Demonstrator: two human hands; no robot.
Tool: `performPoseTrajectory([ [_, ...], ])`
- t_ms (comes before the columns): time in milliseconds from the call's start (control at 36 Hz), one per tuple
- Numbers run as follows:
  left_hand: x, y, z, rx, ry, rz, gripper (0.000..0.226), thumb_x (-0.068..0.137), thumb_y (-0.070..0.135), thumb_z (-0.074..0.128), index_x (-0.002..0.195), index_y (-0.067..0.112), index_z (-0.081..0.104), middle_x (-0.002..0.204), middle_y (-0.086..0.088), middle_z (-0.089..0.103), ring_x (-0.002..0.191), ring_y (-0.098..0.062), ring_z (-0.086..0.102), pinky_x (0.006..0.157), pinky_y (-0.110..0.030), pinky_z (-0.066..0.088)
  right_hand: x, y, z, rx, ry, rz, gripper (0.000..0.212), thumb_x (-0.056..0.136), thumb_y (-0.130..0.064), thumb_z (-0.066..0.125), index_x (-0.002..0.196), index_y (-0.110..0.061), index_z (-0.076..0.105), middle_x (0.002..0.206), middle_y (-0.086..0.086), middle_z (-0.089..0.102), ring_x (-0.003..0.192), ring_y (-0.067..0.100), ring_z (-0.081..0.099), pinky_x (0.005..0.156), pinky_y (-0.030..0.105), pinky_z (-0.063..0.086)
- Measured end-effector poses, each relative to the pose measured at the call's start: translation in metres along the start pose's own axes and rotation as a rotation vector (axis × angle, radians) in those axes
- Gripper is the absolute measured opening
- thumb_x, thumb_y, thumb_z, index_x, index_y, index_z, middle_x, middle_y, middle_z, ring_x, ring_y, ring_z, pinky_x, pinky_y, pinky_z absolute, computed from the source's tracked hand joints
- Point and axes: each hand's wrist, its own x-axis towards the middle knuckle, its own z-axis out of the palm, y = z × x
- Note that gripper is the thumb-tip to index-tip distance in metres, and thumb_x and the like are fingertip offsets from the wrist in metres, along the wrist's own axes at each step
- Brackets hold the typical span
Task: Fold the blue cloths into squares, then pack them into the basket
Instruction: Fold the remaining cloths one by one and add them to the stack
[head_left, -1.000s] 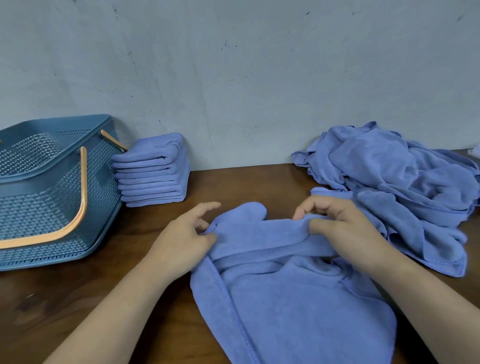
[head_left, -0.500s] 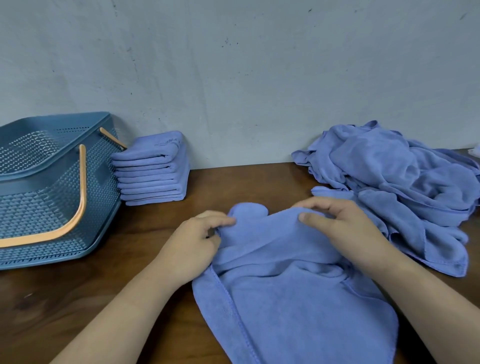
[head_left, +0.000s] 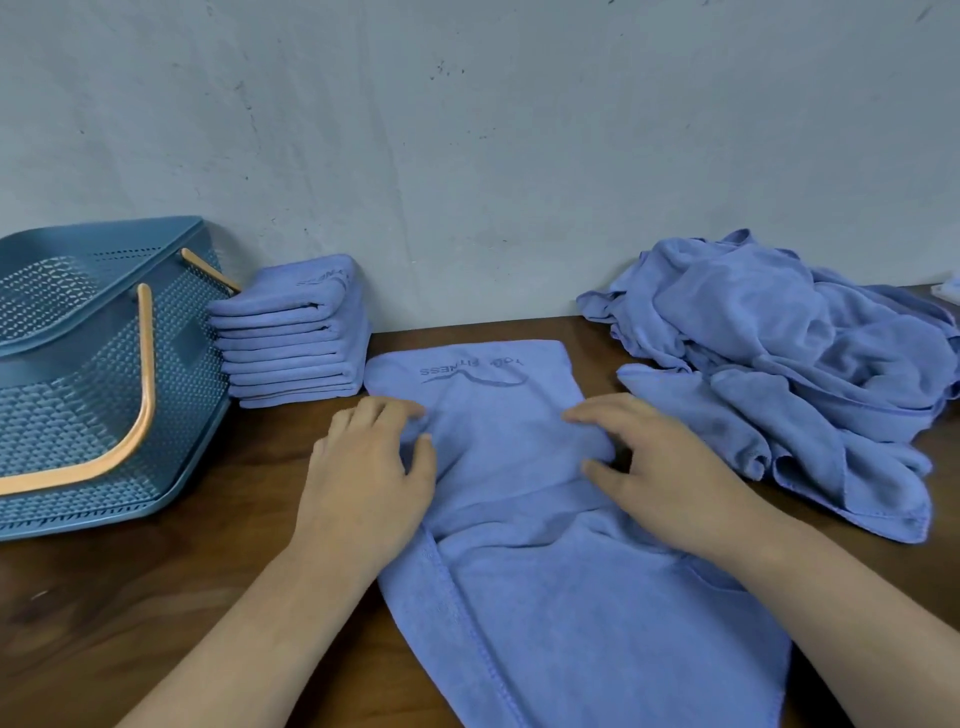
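Working one blue cloth (head_left: 519, 597) flat on the desk (head_left: 156, 597), centre of scene. Far end is spread out, with the printed logo (head_left: 470, 366) reading upside down from here. Near end runs off the bottom of the frame and is still creased.

Left hand (head_left: 369, 467) is at the cloth's left edge. Fingers are curled, grip clamped on a small fold between thumb and forefinger.

Right hand (head_left: 665, 467) is at the cloth's right edge. The hand is arched, with a ridge of cloth bunched between thumb and forefinger, so that grip is clamped on the same cloth.

Stack of folded cloths (head_left: 296, 343) sits far left against the wall (head_left: 467, 130), just beside the spread cloth's far-left corner.

Basket (head_left: 62, 415) is at left, touching or nearly touching the stack, with its orange handle (head_left: 140, 405) lying down over the near side. No cloth visible inside it.

Pile of unfolded cloths (head_left: 779, 353) is heaped at far right, its near flap close to the right hand.
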Motion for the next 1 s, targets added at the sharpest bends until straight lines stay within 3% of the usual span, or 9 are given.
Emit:
performPoseTrajectory([
  [83, -0.008, 0.012, 0.0, 0.051, -0.157, -0.018, 0.038, 0.101, 0.058, 0.045, 0.131, 0.039, 0.059, 0.136, 0.02, 0.055, 0.123, -0.012, 0.047, 0.104, -0.037, 0.041, -0.003, -0.004, -0.001, -0.112, -0.113, -0.042, 0.047, 0.099, -0.023, 0.067, 0.142, -0.042, 0.059, 0.138, -0.03, 0.053, 0.118, -0.001, 0.055, 0.1, 0.017, 0.044],
  [194, -0.009, 0.01, 0.01, -0.002, -0.314, 0.086, 0.053, 0.103, 0.062, 0.046, 0.151, 0.038, 0.046, 0.16, 0.019, 0.039, 0.147, -0.009, 0.035, 0.121, -0.032, 0.03, -0.006, -0.009, -0.012, -0.322, -0.093, 0.055, 0.045, 0.099, -0.037, 0.058, 0.144, -0.043, 0.057, 0.119, -0.017, 0.067, 0.107, 0.002, 0.058, 0.088, 0.027, 0.053],
  [278, -0.003, -0.001, 0.012, -0.134, -0.405, 0.119, 0.051, 0.103, 0.059, 0.05, 0.152, 0.043, 0.046, 0.165, 0.025, 0.031, 0.153, -0.004, 0.029, 0.126, -0.029, 0.024, -0.009, -0.019, -0.018, -0.364, -0.043, 0.142, 0.034, 0.099, -0.041, 0.056, 0.131, -0.038, 0.065, 0.097, -0.011, 0.073, 0.087, 0.007, 0.066, 0.075, 0.029, 0.057],
  [417, 0.001, -0.014, 0.013, -0.121, -0.4, 0.148, 0.046, 0.107, 0.048, 0.049, 0.152, 0.041, 0.047, 0.164, 0.028, 0.032, 0.151, 0.002, 0.029, 0.127, -0.027, 0.018, -0.009, -0.02, -0.014, -0.361, 0.025, 0.143, 0.022, 0.1, -0.044, 0.049, 0.107, -0.033, 0.067, 0.085, -0.012, 0.071, 0.075, 0.007, 0.064, 0.068, 0.031, 0.055],
  [528, 0.008, -0.02, 0.013, -0.022, -0.348, 0.063, 0.048, 0.108, 0.049, 0.041, 0.156, 0.042, 0.04, 0.167, 0.024, 0.029, 0.155, 0.001, 0.023, 0.132, -0.043, 0.01, -0.005, -0.004, -0.003, -0.403, -0.07, 0.102, 0.04, 0.104, -0.053, 0.042, 0.137, -0.037, 0.058, 0.121, -0.017, 0.067, 0.117, 0.011, 0.057, 0.1, 0.039, 0.05],
  [611, 0.012, -0.028, 0.007, -0.017, -0.295, -0.046, 0.045, 0.108, 0.043, 0.041, 0.153, 0.04, 0.042, 0.166, 0.02, 0.033, 0.157, -0.004, 0.022, 0.131, -0.047, 0.009, 0.001, 0.003, 0.004, -0.361, -0.159, 0.127, 0.055, 0.106, -0.059, 0.038, 0.158, -0.041, 0.038, 0.167, -0.02, 0.033, 0.154, 0.008, 0.029, 0.124, 0.041, 0.028],
  [806, 0.014, -0.034, 0.0, -0.039, -0.248, -0.216, 0.053, 0.103, 0.023, 0.045, 0.155, 0.03, 0.045, 0.162, 0.004, 0.045, 0.149, -0.023, 0.041, 0.127, -0.05, 0.023, 0.002, 0.01, 0.0, -0.272, -0.142, 0.125, 0.073, 0.103, -0.058, 0.05, 0.166, -0.041, 0.017, 0.176, -0.01, 0.005, 0.161, 0.016, 0.013, 0.128, 0.044, 0.024],
  [889, 0.014, -0.036, 0.0, -0.059, -0.236, -0.227, 0.053, 0.103, 0.021, 0.045, 0.156, 0.027, 0.045, 0.162, 0.002, 0.046, 0.148, -0.024, 0.042, 0.127, -0.049, 0.024, -0.003, 0.001, -0.005, -0.239, -0.146, 0.007, 0.078, 0.101, -0.04, 0.065, 0.165, -0.041, 0.021, 0.171, -0.011, 0.016, 0.152, 0.014, 0.03, 0.12, 0.031, 0.034],
  [1000, 0.017, -0.038, 0.003, -0.094, -0.149, -0.198, 0.047, 0.105, 0.025, 0.05, 0.152, 0.028, 0.052, 0.156, 0.003, 0.052, 0.145, -0.023, 0.045, 0.124, -0.049, 0.031, -0.005, -0.013, -0.015, -0.228, -0.1, -0.156, 0.062, 0.086, -0.017, 0.08, 0.133, -0.045, 0.052, 0.126, -0.02, 0.049, 0.101, 0.004, 0.055, 0.082, 0.024, 0.05],
])
